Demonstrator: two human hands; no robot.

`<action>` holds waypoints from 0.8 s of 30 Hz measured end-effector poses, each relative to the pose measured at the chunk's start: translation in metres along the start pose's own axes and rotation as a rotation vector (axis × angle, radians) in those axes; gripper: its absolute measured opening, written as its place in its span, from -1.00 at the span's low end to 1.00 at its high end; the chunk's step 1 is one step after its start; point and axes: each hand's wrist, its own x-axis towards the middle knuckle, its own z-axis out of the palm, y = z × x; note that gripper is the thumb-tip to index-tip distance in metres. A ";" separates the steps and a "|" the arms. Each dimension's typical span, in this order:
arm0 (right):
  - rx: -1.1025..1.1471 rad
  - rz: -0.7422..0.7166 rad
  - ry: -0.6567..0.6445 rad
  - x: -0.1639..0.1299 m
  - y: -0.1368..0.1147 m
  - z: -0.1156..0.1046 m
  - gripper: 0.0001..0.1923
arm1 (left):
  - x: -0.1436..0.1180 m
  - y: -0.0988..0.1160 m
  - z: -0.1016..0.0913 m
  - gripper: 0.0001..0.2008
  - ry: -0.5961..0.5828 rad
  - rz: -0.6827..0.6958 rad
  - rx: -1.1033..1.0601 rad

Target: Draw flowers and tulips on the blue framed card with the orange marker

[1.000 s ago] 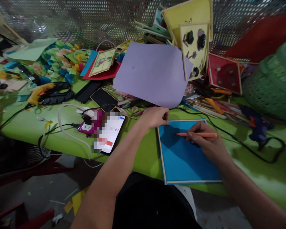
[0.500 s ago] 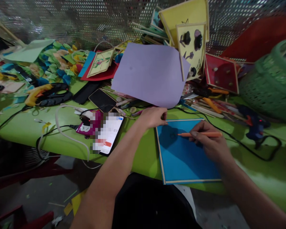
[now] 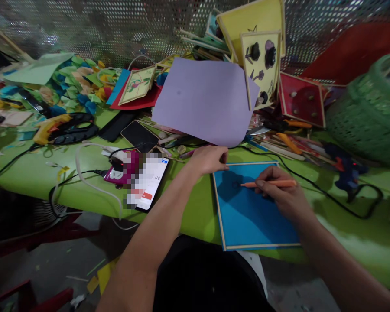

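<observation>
At three o'clock we saw a green woven basket (image 3: 360,123), cut off by the view's edge; we could not make out what it held. Before us, at four o'clock, the blue panel (image 3: 250,225), bordered with pale strips, lay flat near the table's edge. Our right hand (image 3: 287,197) had its fingers closed around an orange pen (image 3: 285,183), the tip pointing to nine o'clock beside a small dark mark that shadow made hard to read. Our left hand (image 3: 209,159) was curled at the panel's ten o'clock corner, and we could not tell whether it gripped anything.

Our right forearm hid the panel's lower right corner. At eight o'clock, blocky pixels masked part of a lit phone (image 3: 156,186), and some of the magenta power box (image 3: 117,175) beside it. At twelve o'clock a purple sheet (image 3: 201,104) covered part of the clutter, so we could not see what lay beneath. A heap of coloured scraps (image 3: 74,82) sat at ten o'clock, too jumbled to count.

The table (image 3: 199,208) was glossy green. Behind it, at twelve o'clock, rose a perforated screen (image 3: 149,30). We saw grey floor (image 3: 84,249) toward seven o'clock, and red furniture (image 3: 52,300), cut off, at eight.
</observation>
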 end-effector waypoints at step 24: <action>0.033 -0.011 0.008 -0.001 -0.002 0.001 -0.83 | -0.001 0.001 -0.001 -0.79 -0.005 -0.014 0.011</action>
